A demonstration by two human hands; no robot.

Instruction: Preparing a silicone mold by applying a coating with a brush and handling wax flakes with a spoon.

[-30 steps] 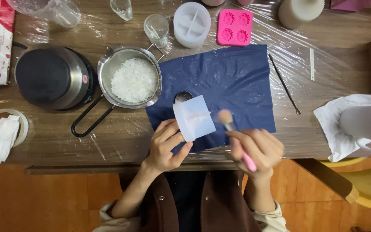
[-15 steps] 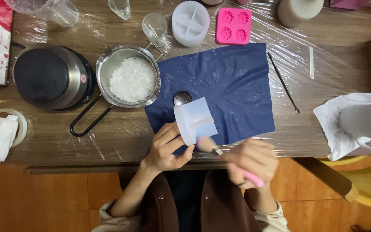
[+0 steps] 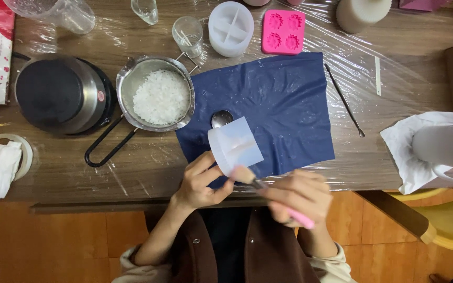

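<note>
My left hand [image 3: 199, 182] grips a translucent white silicone mould [image 3: 234, 147], tilted on its side above the near edge of a dark blue cloth [image 3: 279, 107]. In my right hand [image 3: 299, 195] is a small brush with a pink handle [image 3: 268, 188]; its bristle tip touches the mould's lower edge. A metal spoon [image 3: 221, 118] lies on the cloth just behind the mould.
A steel saucepan of white wax flakes [image 3: 158, 94] sits left of the cloth, beside a black hotplate [image 3: 61, 93]. A round white mould [image 3: 230, 21], a pink flower mould [image 3: 283, 31] and a small glass [image 3: 188, 34] stand at the back. A white jug on tissue [image 3: 441, 147] is right.
The brush has dropped from the mould's right side to its lower edge. My right hand moved down and towards me. The mould tilted slightly in my left hand.
</note>
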